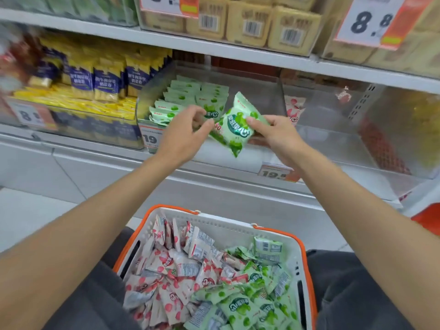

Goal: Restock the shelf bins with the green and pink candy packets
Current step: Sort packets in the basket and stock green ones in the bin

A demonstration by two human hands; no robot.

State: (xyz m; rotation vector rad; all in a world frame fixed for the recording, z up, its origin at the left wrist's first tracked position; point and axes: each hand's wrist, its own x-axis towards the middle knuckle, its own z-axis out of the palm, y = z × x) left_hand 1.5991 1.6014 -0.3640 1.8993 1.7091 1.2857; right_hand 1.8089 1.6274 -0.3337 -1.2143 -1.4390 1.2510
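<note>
Centre frame: right hand [273, 134] pinches a green packet [238, 129] by its right edge, thumb on the printed face (packet tilted, in front of the shelf). Left hand [183, 134], fingers curled, pinches a second green packet [212, 114] at the front of the rows in the clear bin [262, 91]. Basket [238, 225], bottom centre: pink packets [166, 270] on the left, loose green packets [250, 306] on the right.
</note>
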